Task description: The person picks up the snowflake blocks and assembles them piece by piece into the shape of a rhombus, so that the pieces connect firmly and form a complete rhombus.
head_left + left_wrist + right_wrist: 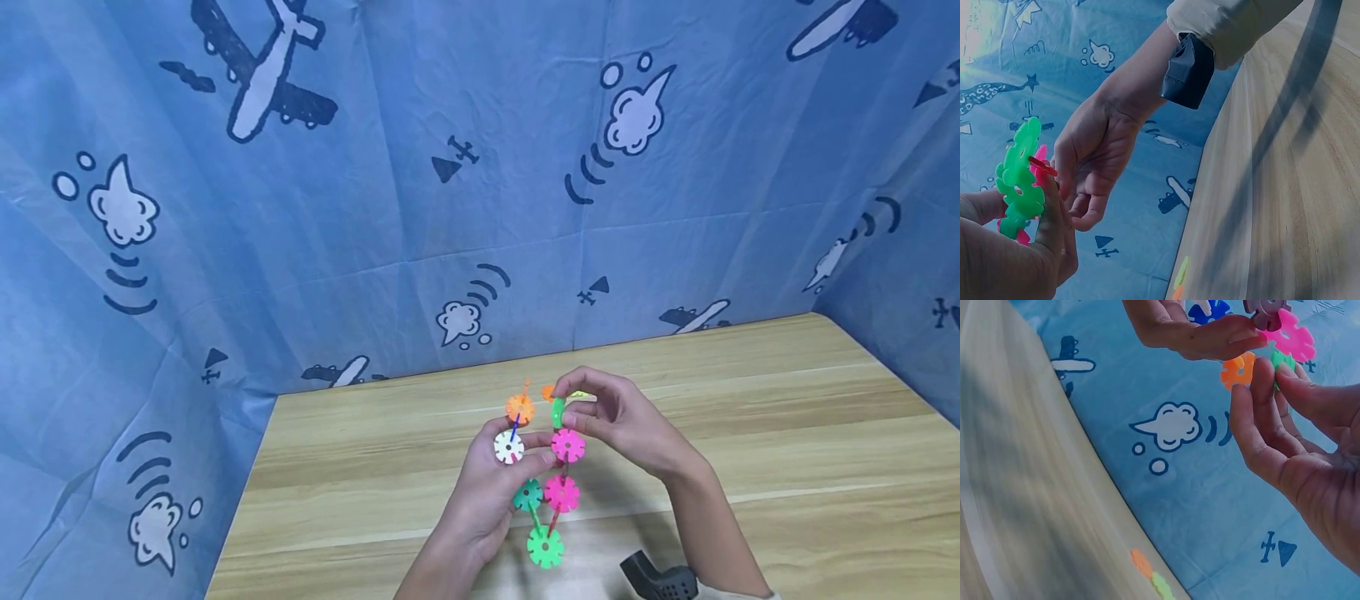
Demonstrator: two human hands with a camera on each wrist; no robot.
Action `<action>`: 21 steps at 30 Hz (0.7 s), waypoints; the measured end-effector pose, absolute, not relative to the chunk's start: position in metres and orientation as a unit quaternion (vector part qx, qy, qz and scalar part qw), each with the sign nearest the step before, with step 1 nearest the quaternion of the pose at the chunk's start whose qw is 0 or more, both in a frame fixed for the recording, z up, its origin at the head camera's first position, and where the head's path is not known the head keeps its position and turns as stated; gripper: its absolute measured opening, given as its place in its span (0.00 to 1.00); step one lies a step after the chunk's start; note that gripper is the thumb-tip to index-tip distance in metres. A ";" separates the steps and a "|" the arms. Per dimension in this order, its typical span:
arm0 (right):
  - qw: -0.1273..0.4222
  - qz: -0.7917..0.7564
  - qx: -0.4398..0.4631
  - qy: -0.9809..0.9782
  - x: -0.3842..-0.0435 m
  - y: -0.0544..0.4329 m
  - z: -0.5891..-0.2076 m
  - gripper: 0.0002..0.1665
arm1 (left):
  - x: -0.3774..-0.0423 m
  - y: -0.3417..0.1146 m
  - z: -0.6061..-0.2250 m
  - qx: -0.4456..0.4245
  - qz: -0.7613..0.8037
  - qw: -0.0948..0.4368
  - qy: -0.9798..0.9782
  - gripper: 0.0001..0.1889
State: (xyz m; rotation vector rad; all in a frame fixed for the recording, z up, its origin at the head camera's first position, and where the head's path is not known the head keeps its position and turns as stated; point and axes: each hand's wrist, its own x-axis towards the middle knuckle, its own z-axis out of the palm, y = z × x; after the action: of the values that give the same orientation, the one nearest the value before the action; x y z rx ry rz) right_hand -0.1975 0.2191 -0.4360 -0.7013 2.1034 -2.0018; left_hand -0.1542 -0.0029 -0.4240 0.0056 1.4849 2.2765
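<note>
My left hand (483,479) grips a linked chain of notched plastic discs above the table. In the head view the chain includes a white disc (508,447), an orange disc (520,409), a teal disc (528,495), an upper pink disc (567,446), a lower pink disc (562,493) and a bright green disc (545,547) at its near end. Between thumb and fingers, my right hand (618,417) pinches a small green disc (557,412) edge-on, right at the upper pink disc. A blue disc (1209,311) of the chain shows in the right wrist view.
On the wooden table (337,483), an orange disc (1141,563) and a yellow-green disc (1162,585) lie near the back edge, partly behind my right hand in the head view. A blue printed curtain (480,208) stands behind the table. A black wrist device (660,579) is on the right forearm.
</note>
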 end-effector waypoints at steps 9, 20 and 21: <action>0.116 -0.695 -0.271 0.656 -0.196 0.218 -0.434 0.16 | -0.154 -0.002 -0.423 -0.001 0.819 0.208 0.535 0.34; 0.110 -0.704 -0.293 0.638 -0.196 0.214 -0.433 0.18 | -0.156 -0.001 -0.423 -0.012 0.818 0.205 0.538 0.32; 0.108 -0.705 -0.293 0.637 -0.196 0.214 -0.433 0.18 | -0.156 0.000 -0.423 -0.012 0.818 0.205 0.537 0.32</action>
State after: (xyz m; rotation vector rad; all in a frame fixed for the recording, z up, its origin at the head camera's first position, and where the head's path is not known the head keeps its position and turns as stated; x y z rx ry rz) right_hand -0.1959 0.2137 -0.4331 -0.8621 1.8741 -2.0725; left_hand -0.1560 -0.0005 -0.4234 -0.0334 1.4969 2.2802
